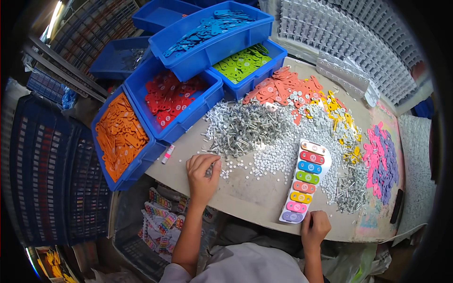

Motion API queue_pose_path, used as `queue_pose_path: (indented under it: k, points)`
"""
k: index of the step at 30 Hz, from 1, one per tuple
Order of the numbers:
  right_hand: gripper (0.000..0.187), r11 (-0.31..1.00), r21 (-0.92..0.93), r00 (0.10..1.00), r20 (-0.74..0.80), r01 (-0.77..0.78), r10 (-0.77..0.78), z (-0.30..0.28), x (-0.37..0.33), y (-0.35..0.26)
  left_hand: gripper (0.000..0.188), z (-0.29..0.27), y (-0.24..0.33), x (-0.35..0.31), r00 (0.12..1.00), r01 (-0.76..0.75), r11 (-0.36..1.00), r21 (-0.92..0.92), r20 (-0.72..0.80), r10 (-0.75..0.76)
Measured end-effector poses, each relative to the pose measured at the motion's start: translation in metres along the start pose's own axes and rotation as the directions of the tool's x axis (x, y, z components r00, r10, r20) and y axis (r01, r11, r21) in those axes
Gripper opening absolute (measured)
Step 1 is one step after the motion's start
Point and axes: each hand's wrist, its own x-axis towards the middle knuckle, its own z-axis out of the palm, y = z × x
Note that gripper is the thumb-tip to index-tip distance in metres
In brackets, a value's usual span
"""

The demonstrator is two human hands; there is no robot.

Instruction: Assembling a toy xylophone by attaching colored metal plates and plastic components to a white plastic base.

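Observation:
A toy xylophone (pixel 304 187) with a white base and several coloured bars lies lengthwise on the right half of the table. My right hand (pixel 316 228) is closed beside its near end, thumb by the corner. I cannot tell whether it grips the base, and what its fingers hold is hidden. My left hand (pixel 204 175) is closed at the table's left part, fingers curled and thumb against them. Anything inside is too small or hidden to name. Just beyond it spread small white caps (pixel 269 162) and a heap of metal pins (pixel 245 127).
Blue bins hold orange (pixel 120 134), red (pixel 170 96), green (pixel 243 63) and blue bars (pixel 207 30). Coral (pixel 283 87), yellow (pixel 339 118), pink (pixel 374 158) and purple bars (pixel 388 165) lie loose. A small pink-and-white tube (pixel 168 154) lies by the bins. White bases (pixel 349 37) are stacked behind.

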Motion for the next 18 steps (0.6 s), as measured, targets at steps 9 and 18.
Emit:
queue_pose_path:
  k: [9, 18]
  points:
    - [0.017, 1.0, -0.026, 1.0, -0.021, -0.01, 0.009, -0.009, -0.003, 0.001, 0.009, 0.004, 0.007, 0.0, 1.0, 0.02, 0.998, -0.067, -0.006, -0.02]
    - [0.023, 1.0, 0.005, 1.0, -0.009, 0.02, -0.02, -0.004, 0.003, 0.003, 0.01, 0.001, -0.001, -0.004, 0.995, 0.093, 0.995, 0.025, 0.033, -0.093]
